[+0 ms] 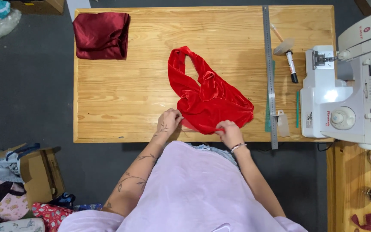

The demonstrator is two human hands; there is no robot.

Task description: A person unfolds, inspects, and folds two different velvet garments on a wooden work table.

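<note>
At the near edge of the wooden tabletop [121, 99], the left hand [169, 121] and right hand [229, 132] each pinch the hem of a red velvet garment [207, 96] in their fingers; a metal ruler [270, 73] lies just right.

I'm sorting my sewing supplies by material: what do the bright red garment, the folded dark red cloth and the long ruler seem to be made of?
The bright red garment looks like velvet or velour: a soft pile with shifting sheen along its folds. The folded dark red cloth seems satin-like, smooth with a dull gloss. The long ruler appears to be metal, probably steel or aluminium: thin, grey and evenly matte.
</note>
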